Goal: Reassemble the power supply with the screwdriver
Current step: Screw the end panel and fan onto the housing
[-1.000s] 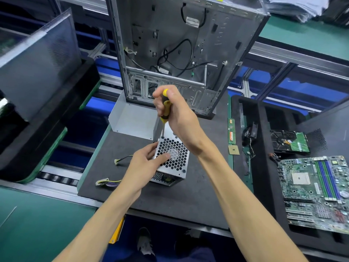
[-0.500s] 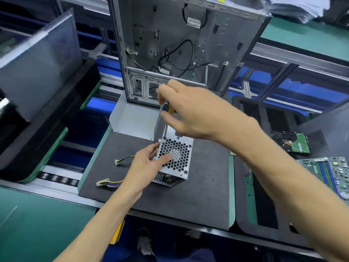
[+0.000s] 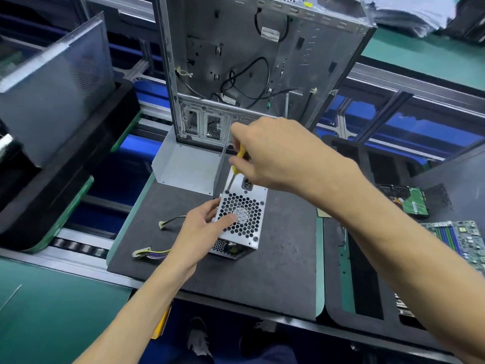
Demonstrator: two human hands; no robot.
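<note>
I count: one power supply (image 3: 241, 222), one screwdriver (image 3: 237, 164), one computer case (image 3: 262, 67), one motherboard (image 3: 462, 243), one hard drive (image 3: 409, 200), two hands.

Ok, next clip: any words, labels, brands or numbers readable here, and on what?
None can be read.
White tag on the cable inside the computer case: blank or too blurred.
Yellow sticker on the case's top edge: too small.
Motherboard and hard drive markings: too small.
Power supply: no lettering visible.

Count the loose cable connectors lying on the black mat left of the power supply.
2. A small white connector lies left of the left hand; a larger multi-wire connector lies nearer the mat's front edge. Others may hide behind the power supply.
</note>
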